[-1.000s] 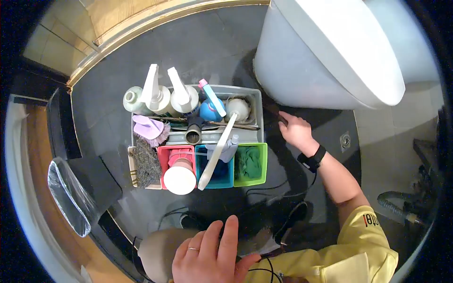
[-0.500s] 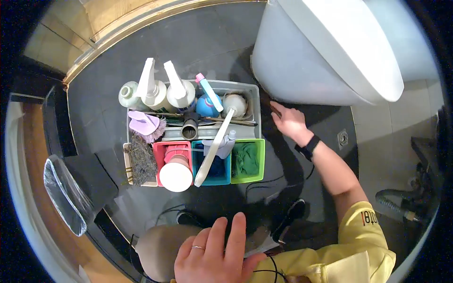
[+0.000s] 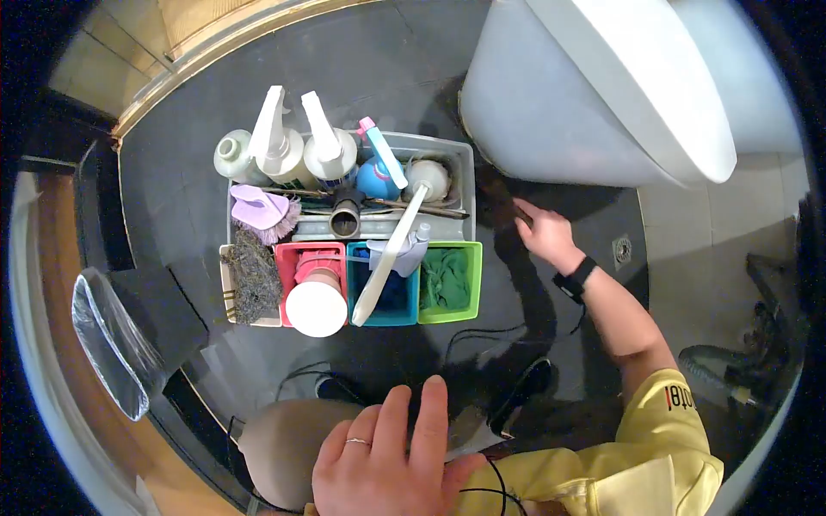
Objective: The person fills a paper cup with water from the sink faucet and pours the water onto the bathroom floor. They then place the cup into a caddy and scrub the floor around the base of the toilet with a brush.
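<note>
My left hand (image 3: 383, 456) is above my knee (image 3: 288, 451), fingers stretched out and holding nothing. Low over the dark floor (image 3: 379, 353), my right hand (image 3: 548, 236) has its fingers closed, near the base of a large white bathroom fixture (image 3: 585, 112). A dark brownish shape lies at those fingertips; whether it is a held thing or shadow is unclear. Left of that hand stands a grey caddy (image 3: 469, 185) with white spray bottles (image 3: 331, 159), a blue bottle (image 3: 379, 179), a purple scrub brush (image 3: 258, 206) and a white-handled toilet brush (image 3: 391, 254).
Along the caddy's front are a red bin (image 3: 281, 288), a teal bin (image 3: 396, 316) and a green bin (image 3: 476, 284) of green cloth (image 3: 446, 279). A lined waste bin (image 3: 112, 344) lies at the left. A floor drain (image 3: 622, 252) and black cables (image 3: 473, 335) are nearby.
My right hand has shifted slightly right and down, away from the white fixture's base. My left hand keeps nearly the same pose. The view has moved slightly.
</note>
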Tool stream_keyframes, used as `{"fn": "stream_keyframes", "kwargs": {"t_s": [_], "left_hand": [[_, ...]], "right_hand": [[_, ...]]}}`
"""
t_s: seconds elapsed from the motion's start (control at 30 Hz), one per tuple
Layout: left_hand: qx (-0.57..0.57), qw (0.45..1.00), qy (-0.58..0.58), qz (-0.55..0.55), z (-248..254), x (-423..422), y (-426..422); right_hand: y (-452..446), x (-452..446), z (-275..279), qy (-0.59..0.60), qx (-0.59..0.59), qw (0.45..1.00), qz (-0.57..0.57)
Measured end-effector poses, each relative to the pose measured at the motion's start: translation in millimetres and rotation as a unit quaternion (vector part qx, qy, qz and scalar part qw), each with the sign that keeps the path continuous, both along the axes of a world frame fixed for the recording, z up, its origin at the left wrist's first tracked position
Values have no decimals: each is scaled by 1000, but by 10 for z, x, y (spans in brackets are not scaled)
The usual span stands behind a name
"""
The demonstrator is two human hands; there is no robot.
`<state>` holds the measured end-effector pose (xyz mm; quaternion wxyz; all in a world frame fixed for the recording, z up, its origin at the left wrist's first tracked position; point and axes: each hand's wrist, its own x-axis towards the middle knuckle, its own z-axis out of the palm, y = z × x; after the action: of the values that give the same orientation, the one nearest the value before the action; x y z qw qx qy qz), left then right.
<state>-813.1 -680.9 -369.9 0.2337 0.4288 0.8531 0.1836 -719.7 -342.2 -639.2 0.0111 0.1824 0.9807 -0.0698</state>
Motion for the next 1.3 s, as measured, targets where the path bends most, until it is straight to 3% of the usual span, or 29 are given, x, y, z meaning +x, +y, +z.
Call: {"fn": "stream_keyframes", "kwargs": {"t_s": [0.07,0.1,0.17,0.23,0.3,0.4,0.7,0.77,0.8,0.87,0.9,0.97,1.03,1.17,1.2,1.27,1.3], "left_hand": [[2,1000,15,-3,31,-31,16],[-1,993,-100,59,74,-54,18],[-1,970,-212,122,67,-36,9],[29,1000,0,8,-31,59,-16],[23,1000,-3,15,-60,83,-11],[0,1000,-21,13,-10,38,-17],[14,1000,7,12,-30,121,32],[10,1000,6,11,-13,106,36],[-8,1000,3,0,17,73,36],[-26,1000,-1,-11,64,34,30],[-35,992,-112,43,78,26,30],[-44,969,-224,94,80,54,37],[-15,1000,-10,-8,63,98,63],[3,1000,5,-4,-11,126,32],[-19,994,-103,42,58,69,37],[-38,974,-206,87,70,38,-22],[-6,994,-97,57,-12,87,-74]], "right_hand": [[2,46,143,-47,-9,998,-29],[-12,66,217,-94,-19,994,-59],[-46,-65,232,-77,1,997,-24],[-63,-248,187,-60,2,998,-3],[-26,-264,193,-94,3,995,-24],[146,138,7,-34,-17,999,9],[11,-296,179,-79,-13,997,-17],[95,-15,67,11,-54,998,27],[100,100,139,-76,-50,996,-24],[57,85,356,-100,-51,992,-55],[58,81,408,-125,-51,987,-85],[63,-36,345,-91,-22,995,-33],[-6,-268,355,-86,8,996,17],[342,38,121,-55,-4,997,47],[469,267,-8,-140,50,989,10],[474,608,122,-200,31,979,-37],[520,689,127,-204,37,976,-58]]}}
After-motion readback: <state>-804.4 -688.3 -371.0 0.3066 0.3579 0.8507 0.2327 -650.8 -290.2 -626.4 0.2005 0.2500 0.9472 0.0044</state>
